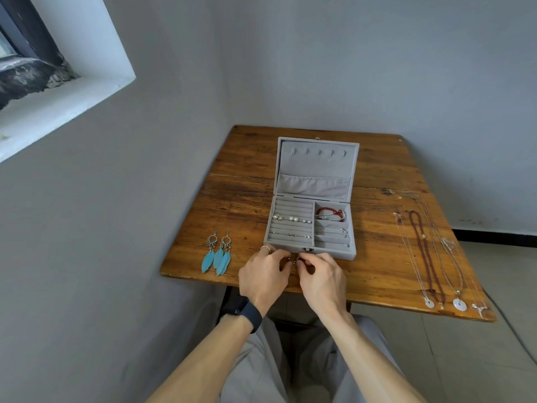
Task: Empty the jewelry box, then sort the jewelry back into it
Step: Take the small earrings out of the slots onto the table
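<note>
Fingers (315,261) of left hand (263,276) and right hand (321,279) being curled close, small dark metal piece (294,260) being pinched between them, open grey velvety jewelry box (334,254) being borne just beyond by worn plank table (377,257)

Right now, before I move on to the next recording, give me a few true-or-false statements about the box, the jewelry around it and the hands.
1. The jewelry box is open. True.
2. The blue feather earrings lie inside the box. False: they lie on the table, left of the box.
3. The necklaces are laid out on the table right of the box. True.
4. The red bead bracelet lies on the table. False: it sits in the box's far right compartment.
5. The left hand and right hand both pinch a small piece in front of the box. True.
</note>
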A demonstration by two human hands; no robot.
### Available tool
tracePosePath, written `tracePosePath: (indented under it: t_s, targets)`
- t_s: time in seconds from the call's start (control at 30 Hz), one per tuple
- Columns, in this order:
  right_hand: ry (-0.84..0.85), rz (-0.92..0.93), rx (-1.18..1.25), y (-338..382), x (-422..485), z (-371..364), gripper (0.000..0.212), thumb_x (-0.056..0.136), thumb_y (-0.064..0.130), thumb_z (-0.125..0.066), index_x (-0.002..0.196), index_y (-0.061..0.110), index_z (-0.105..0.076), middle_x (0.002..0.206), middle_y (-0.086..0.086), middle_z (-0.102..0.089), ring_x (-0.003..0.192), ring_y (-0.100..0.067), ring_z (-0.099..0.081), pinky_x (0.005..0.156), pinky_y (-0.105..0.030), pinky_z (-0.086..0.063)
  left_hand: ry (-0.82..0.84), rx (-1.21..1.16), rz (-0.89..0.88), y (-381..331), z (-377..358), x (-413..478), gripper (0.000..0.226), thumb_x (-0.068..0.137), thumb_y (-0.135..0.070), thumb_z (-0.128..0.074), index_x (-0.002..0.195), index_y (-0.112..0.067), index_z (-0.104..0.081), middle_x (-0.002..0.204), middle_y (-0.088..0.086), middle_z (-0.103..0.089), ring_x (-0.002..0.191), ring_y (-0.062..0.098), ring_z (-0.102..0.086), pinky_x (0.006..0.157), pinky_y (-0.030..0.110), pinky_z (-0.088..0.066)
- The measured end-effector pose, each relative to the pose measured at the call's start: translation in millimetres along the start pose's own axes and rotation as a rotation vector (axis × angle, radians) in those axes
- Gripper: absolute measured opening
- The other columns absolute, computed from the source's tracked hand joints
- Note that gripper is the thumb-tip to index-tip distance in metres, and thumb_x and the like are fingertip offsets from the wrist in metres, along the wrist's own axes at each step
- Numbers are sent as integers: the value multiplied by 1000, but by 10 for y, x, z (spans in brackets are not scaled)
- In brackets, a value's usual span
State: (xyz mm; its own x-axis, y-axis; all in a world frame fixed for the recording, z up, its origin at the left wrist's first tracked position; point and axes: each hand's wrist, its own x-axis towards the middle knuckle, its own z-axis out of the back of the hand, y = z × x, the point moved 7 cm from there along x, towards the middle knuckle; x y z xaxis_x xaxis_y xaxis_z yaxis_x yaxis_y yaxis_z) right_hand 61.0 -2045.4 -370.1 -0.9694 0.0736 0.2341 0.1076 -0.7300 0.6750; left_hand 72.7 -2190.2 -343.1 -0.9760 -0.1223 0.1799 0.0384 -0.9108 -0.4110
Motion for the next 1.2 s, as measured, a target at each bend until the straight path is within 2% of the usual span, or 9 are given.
tracePosePath:
  t_s: [0.17, 0.4, 0.6, 0.83, 1.2]
  targets:
    - [34, -12, -1, -14, 5, 5, 28, 90, 26, -71, 118, 25, -73, 106, 6, -68, 96, -14, -66, 72, -19, -45, 8, 8, 10, 16, 0, -3, 29, 98, -43, -57, 124, -36, -66, 119, -8, -63, 106, 15, -64, 75, 31, -55]
    - [-35, -60, 31, 20, 1, 35, 21, 92, 30, -69, 111, 23, -74, 99, 5, -69, 93, -16, -66, 71, -21, -43, -9, -5, 22, 8, 17, 6, 30, 99, -42, -54, 127, -35, -64, 120, -7, -64, 104, 16, -65, 74, 32, -55]
    - [18, -69, -13, 14, 0, -12, 24, 91, 27, -70, 115, 24, -73, 104, 5, -67, 96, -17, -65, 73, -21, -44, 40, 18, 20, 13, -34, 14, 31, 99, -44, -53, 128, -37, -62, 122, -6, -62, 109, 17, -62, 79, 35, -56]
    - [5, -94, -8, 15, -3, 3, 23, 93, 32, -66, 114, 24, -73, 102, 4, -68, 94, -16, -65, 72, -22, -45, 33, 19, 26, 3, -46, 14, 30, 100, -42, -52, 126, -37, -64, 120, -6, -63, 107, 17, -63, 77, 36, -56]
    - [62, -80, -14, -15, -33, 1, 26, 92, 28, -69, 118, 27, -72, 106, 7, -67, 98, -14, -64, 75, -21, -45, 44, 45, 27, 6, -48, 23, 30, 100, -40, -51, 128, -36, -63, 123, -5, -62, 109, 18, -63, 77, 35, -56]
